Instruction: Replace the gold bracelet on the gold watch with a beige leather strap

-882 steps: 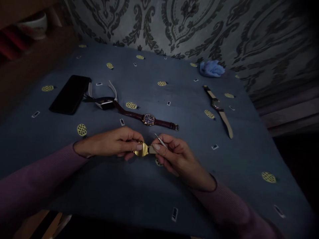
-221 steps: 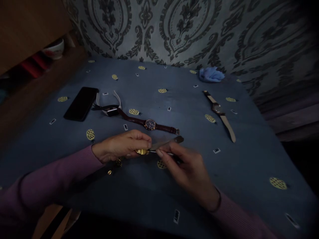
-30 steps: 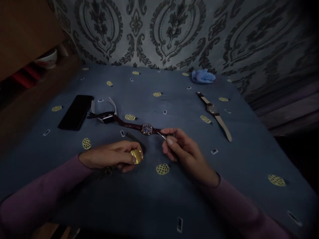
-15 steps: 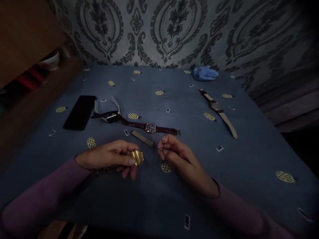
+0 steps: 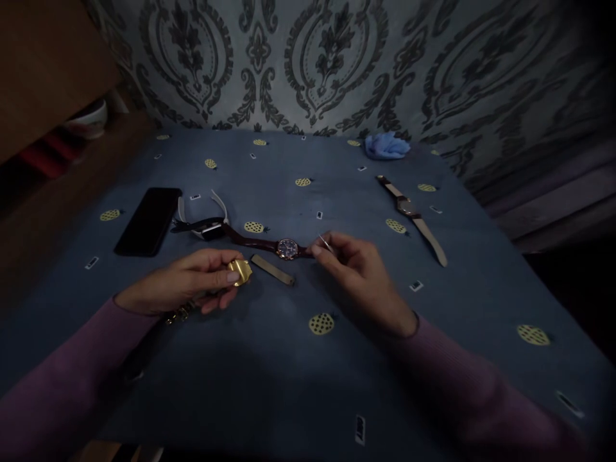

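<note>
In my left hand (image 5: 199, 279) is a gold-coloured watch case (image 5: 240, 273), pinched between thumb and fingers with its smooth metal side up. A gold chain-like piece (image 5: 180, 313) shows below that wrist; whether it joins the case is hidden. My right hand (image 5: 359, 269) is closed on a thin pointed metal tool (image 5: 326, 242), its tip rising past the fingertips. Those fingers are over the buckle end of a brown-strapped wristwatch (image 5: 287, 249); I cannot tell if they touch it. Between my hands lies a flat grey-tan bar (image 5: 273, 269).
A black phone (image 5: 148, 221) and a white-strapped watch (image 5: 212, 230) lie at the left. Farther right are another wristwatch (image 5: 407, 206), face down or tilted, and a crumpled blue cloth or glove (image 5: 386, 146). A patterned wall borders the table's back.
My left hand has moved left and up with the gold watch case. My right hand has moved forward to the brown strap's end, and more of the thin tool shows.
</note>
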